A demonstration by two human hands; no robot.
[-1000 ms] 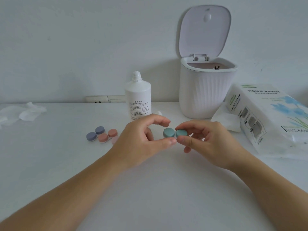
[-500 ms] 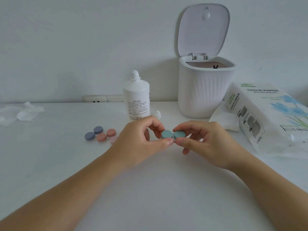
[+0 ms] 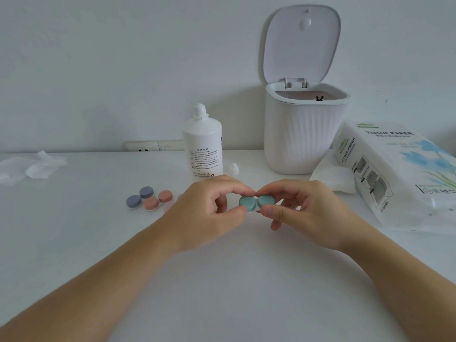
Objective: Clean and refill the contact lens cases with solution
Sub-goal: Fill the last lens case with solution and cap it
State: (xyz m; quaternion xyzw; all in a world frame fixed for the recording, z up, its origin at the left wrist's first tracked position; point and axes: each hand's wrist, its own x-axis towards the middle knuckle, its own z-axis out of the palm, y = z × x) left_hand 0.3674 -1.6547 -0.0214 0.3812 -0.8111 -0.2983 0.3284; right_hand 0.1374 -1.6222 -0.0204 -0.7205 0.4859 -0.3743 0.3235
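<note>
Change since earlier frame: little; teal case (image 3: 256, 203) a touch closer to the body, grip unchanged. Left hand (image 3: 209, 213) pinching left cap, right hand (image 3: 303, 211) pinching right cap, thumbs and forefingers curled round it. Location: above counter (image 3: 222, 280), in front of bottle (image 3: 202, 146), right of purple case (image 3: 140, 197) and pink case (image 3: 158, 199). Long axis left–right, caps tilted toward viewer. Step, judged: cap being turned, direction unclear. Next: steady one side, twist other.
</note>
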